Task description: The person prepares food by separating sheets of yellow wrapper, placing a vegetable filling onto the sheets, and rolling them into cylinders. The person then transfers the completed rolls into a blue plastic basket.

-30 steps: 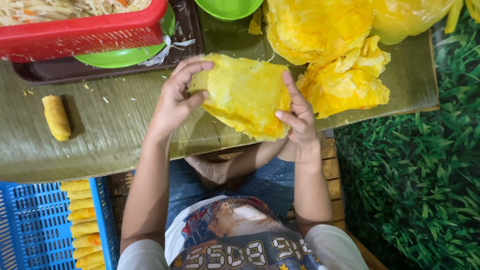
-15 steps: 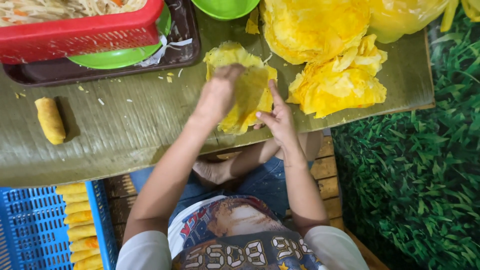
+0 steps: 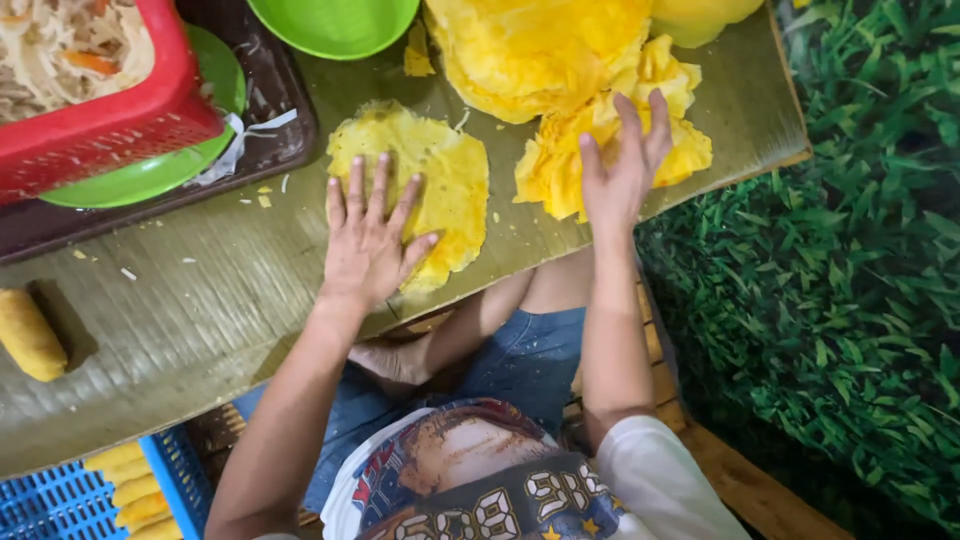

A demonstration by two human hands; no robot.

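Observation:
A round yellow wrapper (image 3: 440, 170) lies flat on the green leaf-covered board (image 3: 200, 300). My left hand (image 3: 370, 235) presses palm-down on its near left part, fingers spread. My right hand (image 3: 622, 165) rests with fingers apart on a crumpled pile of yellow wrappers (image 3: 570, 90) to the right. Neither hand grips anything.
A red basket of shredded filling (image 3: 90, 80) sits on a green plate (image 3: 190, 150) in a dark tray (image 3: 280, 120) at top left. A green bowl (image 3: 335, 25) stands behind. One rolled yellow roll (image 3: 30, 335) lies left; a blue crate (image 3: 60, 495) holds several rolls. Grass-like matting (image 3: 850, 270) lies right.
The wrapper, held up in both hands a second ago, now lies flat on the board. My left hand flattened onto it; my right hand moved right to the wrapper pile.

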